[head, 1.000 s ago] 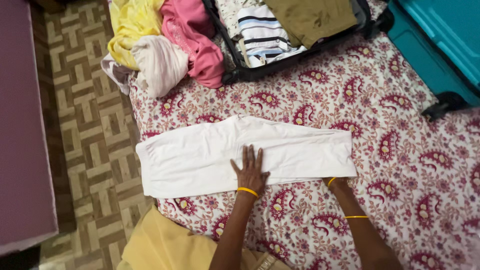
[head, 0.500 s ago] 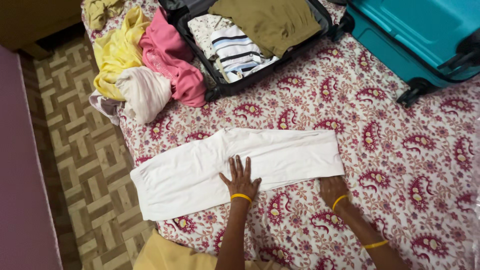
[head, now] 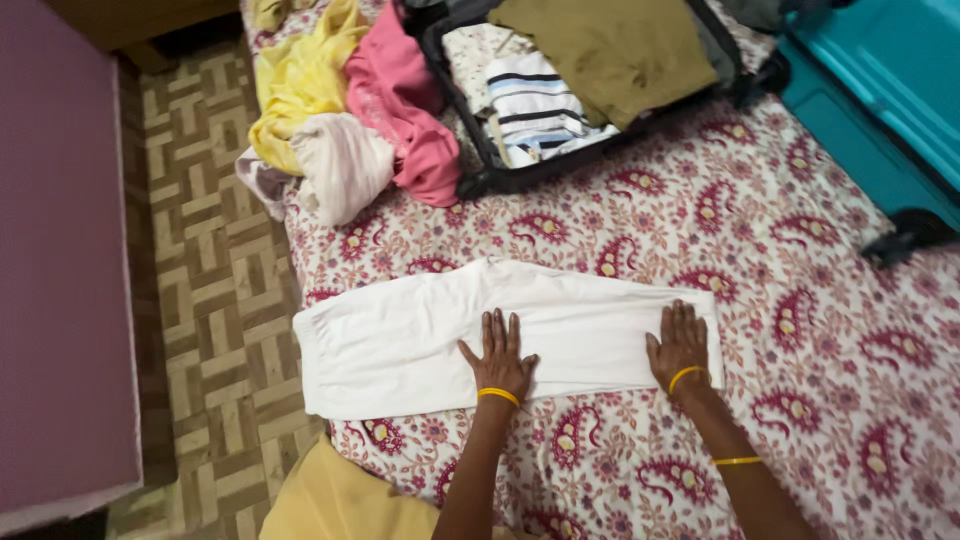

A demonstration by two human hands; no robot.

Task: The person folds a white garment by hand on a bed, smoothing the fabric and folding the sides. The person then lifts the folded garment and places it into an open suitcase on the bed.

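A long white garment (head: 420, 330), folded lengthwise, lies flat across the bed's red paisley sheet (head: 820, 330). My left hand (head: 498, 353) presses palm down on its middle, fingers spread. My right hand (head: 680, 342) rests flat on the garment's right end, close to its edge. Both wrists wear yellow bangles. Neither hand grips anything.
An open black suitcase (head: 480, 170) at the top holds an olive garment (head: 610, 50) and a striped one (head: 540, 105). A heap of pink, yellow and cream clothes (head: 350, 110) lies left of it. A teal suitcase (head: 880, 110) is at right. Patterned floor (head: 210, 260) runs along the bed's left side.
My right hand has moved up from the sheet onto the garment's right end. My left hand stays on the middle. The camera view has shifted left.
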